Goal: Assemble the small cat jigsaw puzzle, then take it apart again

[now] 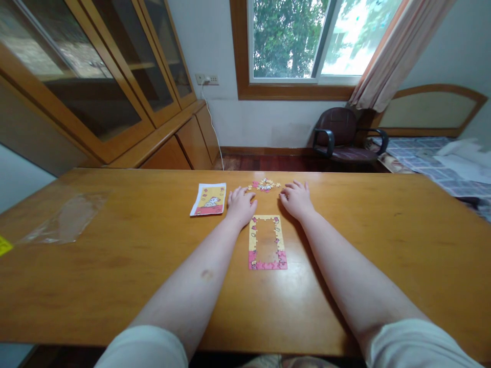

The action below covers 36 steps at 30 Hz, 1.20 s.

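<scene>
A jigsaw border [267, 242] in yellow and pink lies on the wooden table [115, 255], its middle still bare wood. Beyond it sits a small heap of loose puzzle pieces [264, 185]. My left hand [241, 205] rests palm down just left of the frame's top, fingers apart and pointing at the heap. On the other side of the frame's top, my right hand [296, 199] also lies flat with fingers spread. Neither hand holds a piece. A picture card [209, 199] showing the puzzle's image lies left of my left hand.
A clear plastic bag [65, 220] lies on the table's left part, with a yellow scrap [4, 246] at the edge. Behind the table stand a glass-fronted wooden cabinet [115, 76], a dark armchair [345, 135] under a window, and a bed [441, 158] at right.
</scene>
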### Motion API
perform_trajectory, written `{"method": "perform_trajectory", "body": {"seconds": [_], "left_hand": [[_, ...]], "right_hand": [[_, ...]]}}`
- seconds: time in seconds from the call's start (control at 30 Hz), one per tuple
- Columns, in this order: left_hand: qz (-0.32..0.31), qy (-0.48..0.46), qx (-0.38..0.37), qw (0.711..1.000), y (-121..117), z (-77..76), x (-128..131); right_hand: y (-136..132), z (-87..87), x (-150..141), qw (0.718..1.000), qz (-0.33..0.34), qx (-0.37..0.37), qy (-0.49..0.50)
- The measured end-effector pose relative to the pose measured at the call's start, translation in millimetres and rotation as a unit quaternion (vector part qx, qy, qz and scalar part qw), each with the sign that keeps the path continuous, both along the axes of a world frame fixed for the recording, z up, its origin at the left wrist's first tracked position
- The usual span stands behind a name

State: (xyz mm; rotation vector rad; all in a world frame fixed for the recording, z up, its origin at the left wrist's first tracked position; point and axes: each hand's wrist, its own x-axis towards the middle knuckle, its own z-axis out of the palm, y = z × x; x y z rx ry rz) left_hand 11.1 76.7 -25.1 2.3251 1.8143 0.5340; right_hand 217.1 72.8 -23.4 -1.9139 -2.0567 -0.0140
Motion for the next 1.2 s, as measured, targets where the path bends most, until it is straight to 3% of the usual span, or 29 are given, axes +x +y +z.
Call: {"method": "perform_trajectory", "body": {"seconds": [0.27,0.4,0.5,0.67,0.9,1.2], "left_hand": [[0.001,-0.008,-0.003,1.000,1.3,-0.5,-0.4],[0.007,-0.013,-0.008,1.000,2.5,-0.4,-1.7],[-0.009,-0.011,-0.013,1.000,1.8,-0.3,-1.3],[-0.076,0.004,-0.004,0.997,-1.7,0.2,1.5],[-0.029,-0.027,0.015,0.999,0.2,-0.2,-0.9],[-0.033,-0.026,0.015,0.999,0.6,1.1,-1.7]], "right_hand": [[4.7,7.4,-19.1,0.990,0.055,-0.110,-0.066],[5.7,12.6,-21.1,0.985,0.097,-0.120,-0.071],[5.4,12.2,-21.5,0.984,0.127,-0.108,-0.059],[13.9,1.1,-23.4,0.994,0.062,-0.065,-0.065],[17.5,-2.7,-23.9,0.992,0.092,-0.068,-0.053],[9.5,2.4,-8.9,0.990,0.136,-0.033,0.018]]}}
